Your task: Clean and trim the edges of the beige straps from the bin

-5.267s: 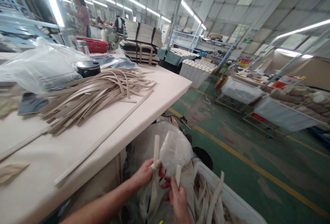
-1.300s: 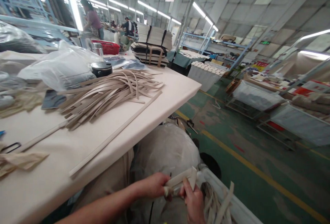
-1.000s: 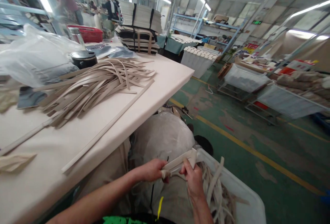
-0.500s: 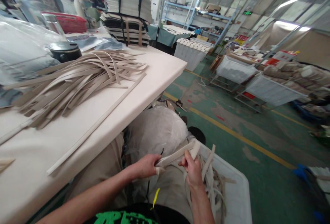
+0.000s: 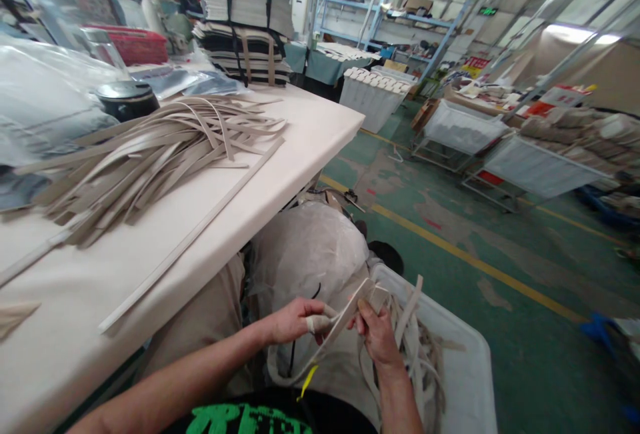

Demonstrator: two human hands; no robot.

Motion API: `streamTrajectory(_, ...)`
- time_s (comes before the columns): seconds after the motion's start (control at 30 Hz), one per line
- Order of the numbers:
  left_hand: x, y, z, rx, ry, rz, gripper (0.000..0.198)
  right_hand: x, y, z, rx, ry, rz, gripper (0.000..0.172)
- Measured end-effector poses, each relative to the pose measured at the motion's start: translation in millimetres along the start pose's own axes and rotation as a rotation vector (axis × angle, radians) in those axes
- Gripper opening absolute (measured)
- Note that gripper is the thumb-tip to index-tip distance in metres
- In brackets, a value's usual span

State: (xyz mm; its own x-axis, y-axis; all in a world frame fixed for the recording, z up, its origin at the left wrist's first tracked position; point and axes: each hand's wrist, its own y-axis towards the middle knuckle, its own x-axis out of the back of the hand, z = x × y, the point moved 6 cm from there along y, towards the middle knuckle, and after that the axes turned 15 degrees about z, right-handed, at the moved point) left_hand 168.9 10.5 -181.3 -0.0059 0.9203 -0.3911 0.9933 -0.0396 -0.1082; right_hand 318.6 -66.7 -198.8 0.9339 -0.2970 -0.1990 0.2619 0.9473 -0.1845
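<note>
My left hand (image 5: 295, 319), with a taped fingertip, is closed on a beige strap (image 5: 345, 312) in front of my lap. My right hand (image 5: 376, 333) pinches the folded end of the same strap a little to the right. The strap's tail loops down below my hands. Just right of my hands stands a white plastic bin (image 5: 465, 367) holding several more beige straps. A clear plastic bag (image 5: 307, 251) bulges just beyond my hands, under the table edge.
A white table (image 5: 310, 134) on my left carries a pile of beige straps (image 5: 150, 154), a long thin strip, a black round container (image 5: 125, 97) and plastic bags. Strapped stacks of board (image 5: 240, 21) sit at its far end. Carts and a green floor lie to the right; people stand far back left.
The strap end has gone from pointing up to being folded and drawn out between both hands. My hands have stayed in front of my lap while my view dropped and shifted.
</note>
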Motion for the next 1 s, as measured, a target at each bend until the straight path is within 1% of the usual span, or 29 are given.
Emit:
streamTrajectory(0.1,0.7,1.0,2.1,-0.016,0.026,-0.011,0.059,-8.6,3.0,0.4,-0.010,-0.011,0.013,0.038)
streamTrajectory(0.2,5.8,1.7,8.9,0.043,0.038,-0.091,0.062,-17.4,5.0,5.7,-0.010,-0.016,0.009,0.040)
streamTrajectory(0.27,8.0,1.6,9.5,0.077,0.034,-0.120,0.062,-19.0,4.1,10.0,-0.001,-0.019,-0.034,0.042)
streamTrajectory(0.4,9.0,0.5,-1.3,0.068,0.109,-0.106,0.054,-13.5,-0.3,15.1,0.014,-0.042,-0.157,0.054)
streamTrajectory(0.5,11.5,-1.2,-3.4,0.088,0.173,-0.121,0.044,-9.5,-0.8,15.5,0.013,-0.060,-0.202,0.054)
streamTrajectory(0.6,12.9,-3.0,2.5,0.152,0.220,-0.125,0.034,-4.9,1.6,14.8,-0.003,-0.063,-0.212,0.053)
streamTrajectory(0.7,14.4,-5.7,6.8,0.210,0.304,-0.144,0.024,3.0,3.1,14.2,-0.018,-0.044,-0.213,0.037)
streamTrajectory(0.73,14.7,-6.3,7.3,0.214,0.319,-0.149,0.021,5.8,3.0,14.0,-0.020,-0.037,-0.211,0.035)
streamTrajectory(0.87,16.8,-5.8,10.3,0.193,0.317,-0.155,0.017,14.2,0.7,15.2,0.002,-0.015,-0.206,0.039)
streamTrajectory(1.0,18.8,-2.9,17.6,0.186,0.315,-0.146,0.019,17.3,-2.8,17.8,0.038,0.022,-0.226,0.041)
